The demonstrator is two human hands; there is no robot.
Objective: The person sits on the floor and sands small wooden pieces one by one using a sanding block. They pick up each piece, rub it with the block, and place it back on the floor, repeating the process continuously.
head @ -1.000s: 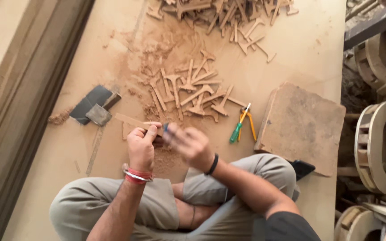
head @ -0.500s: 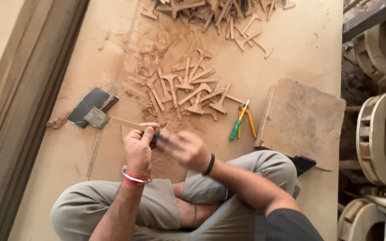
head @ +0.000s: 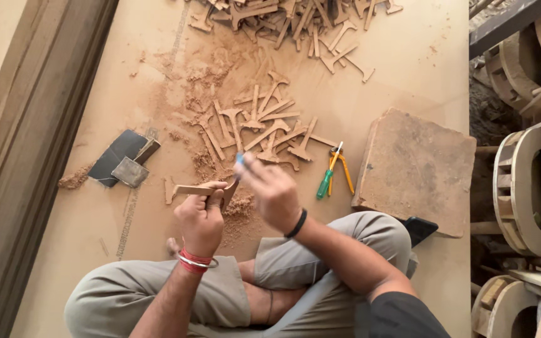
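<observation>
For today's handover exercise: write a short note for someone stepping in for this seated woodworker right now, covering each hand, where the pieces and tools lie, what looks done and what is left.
Left hand grips a flat wooden cut-out piece, held level above the board.
Right hand holds a small blue-tipped tool at the piece's end; it is blurred, so the exact tool cannot be told.
Sawdust lies under the hands.
A pile of similar wooden pieces sits just ahead, a second pile farther off.
Pliers lie to the right, beside a square slab; sanding blocks lie to the left.
Which pile is finished cannot be told.
</observation>
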